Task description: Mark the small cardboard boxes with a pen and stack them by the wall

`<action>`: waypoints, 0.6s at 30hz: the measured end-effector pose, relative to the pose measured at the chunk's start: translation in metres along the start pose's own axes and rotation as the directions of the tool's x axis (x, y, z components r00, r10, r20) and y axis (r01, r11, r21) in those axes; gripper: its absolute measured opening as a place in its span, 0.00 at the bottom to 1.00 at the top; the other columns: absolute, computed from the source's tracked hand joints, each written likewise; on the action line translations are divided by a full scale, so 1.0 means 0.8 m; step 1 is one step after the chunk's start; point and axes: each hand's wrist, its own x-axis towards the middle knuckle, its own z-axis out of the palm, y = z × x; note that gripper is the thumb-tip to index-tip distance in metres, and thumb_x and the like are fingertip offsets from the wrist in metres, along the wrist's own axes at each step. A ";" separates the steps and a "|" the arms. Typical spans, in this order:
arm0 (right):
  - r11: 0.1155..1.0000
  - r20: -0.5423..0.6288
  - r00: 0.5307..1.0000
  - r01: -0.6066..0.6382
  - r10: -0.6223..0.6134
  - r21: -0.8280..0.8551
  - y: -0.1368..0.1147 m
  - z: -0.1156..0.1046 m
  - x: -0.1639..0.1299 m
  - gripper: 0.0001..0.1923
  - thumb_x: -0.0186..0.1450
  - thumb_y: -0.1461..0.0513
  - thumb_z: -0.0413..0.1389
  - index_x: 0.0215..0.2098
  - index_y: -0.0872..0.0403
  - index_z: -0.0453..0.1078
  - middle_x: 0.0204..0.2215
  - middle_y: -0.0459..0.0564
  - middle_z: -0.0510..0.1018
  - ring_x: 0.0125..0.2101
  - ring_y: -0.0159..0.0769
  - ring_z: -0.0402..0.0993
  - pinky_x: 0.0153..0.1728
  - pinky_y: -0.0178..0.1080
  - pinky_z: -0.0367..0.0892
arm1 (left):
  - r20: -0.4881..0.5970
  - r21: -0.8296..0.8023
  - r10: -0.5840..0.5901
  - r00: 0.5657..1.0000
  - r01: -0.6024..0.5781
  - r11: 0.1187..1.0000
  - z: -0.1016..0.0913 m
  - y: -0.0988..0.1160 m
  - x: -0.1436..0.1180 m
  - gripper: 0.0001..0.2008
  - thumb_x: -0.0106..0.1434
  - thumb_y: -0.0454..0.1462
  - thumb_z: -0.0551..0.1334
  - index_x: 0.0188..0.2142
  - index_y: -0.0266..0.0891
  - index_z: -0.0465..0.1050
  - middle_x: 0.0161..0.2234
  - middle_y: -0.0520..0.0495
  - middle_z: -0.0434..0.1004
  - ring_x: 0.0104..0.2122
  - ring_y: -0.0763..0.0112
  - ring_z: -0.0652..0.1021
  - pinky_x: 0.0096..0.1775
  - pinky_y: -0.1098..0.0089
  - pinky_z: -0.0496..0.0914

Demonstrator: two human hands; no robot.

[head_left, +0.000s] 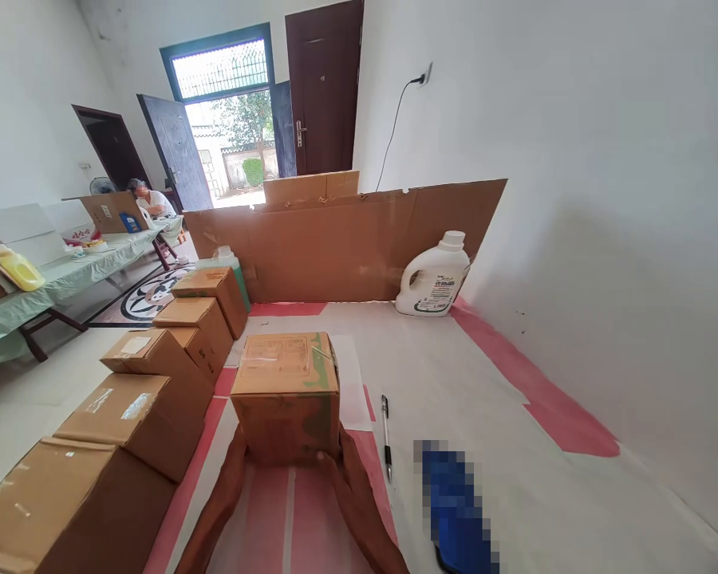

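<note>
Seemingly a home: white walls (544, 104), brown door (325, 88), leafy yard (248, 139) outside.

Cartons (155, 426) lie left of the box (287, 426), a pen (386, 438) right.

Daylight via doorway (236, 147), upper L, overexp.; soft shadow, R wall (628, 207); wide-angle distort. at edges; blue item (459, 510), lower R, pixelated.

Right of the grip lies a pen (386, 438); ahead and farther right of the grip, a jug (435, 283) stands before a cardboard panel (329, 251).
</note>
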 end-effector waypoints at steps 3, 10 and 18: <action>0.997 -0.007 0.997 -0.070 0.070 0.018 -0.023 -0.020 -0.013 0.32 0.73 0.42 0.51 0.68 0.47 0.65 0.60 0.57 0.76 0.58 0.54 0.75 0.57 0.53 0.72 | 0.018 0.051 -0.033 0.999 0.032 0.998 -0.003 0.009 -0.036 0.33 0.73 0.61 0.47 0.60 0.46 0.75 0.55 0.40 0.79 0.53 0.48 0.78 0.54 0.49 0.74; 0.974 -0.149 0.989 -0.010 -0.025 -0.227 -0.050 -0.039 -0.015 0.27 0.73 0.41 0.48 0.57 0.48 0.73 0.48 0.55 0.78 0.45 0.50 0.77 0.46 0.48 0.75 | -0.028 0.213 0.090 0.996 -0.082 0.974 0.008 0.008 -0.071 0.30 0.73 0.59 0.49 0.60 0.46 0.76 0.55 0.40 0.73 0.54 0.51 0.76 0.56 0.53 0.73; 0.983 -0.058 0.990 -0.138 0.132 -0.120 -0.012 -0.030 -0.015 0.40 0.70 0.41 0.55 0.74 0.46 0.56 0.69 0.56 0.66 0.66 0.52 0.67 0.63 0.53 0.67 | -0.092 0.149 0.029 0.995 -0.015 0.989 0.030 -0.030 -0.073 0.30 0.72 0.58 0.53 0.63 0.45 0.71 0.61 0.39 0.74 0.64 0.49 0.71 0.67 0.49 0.63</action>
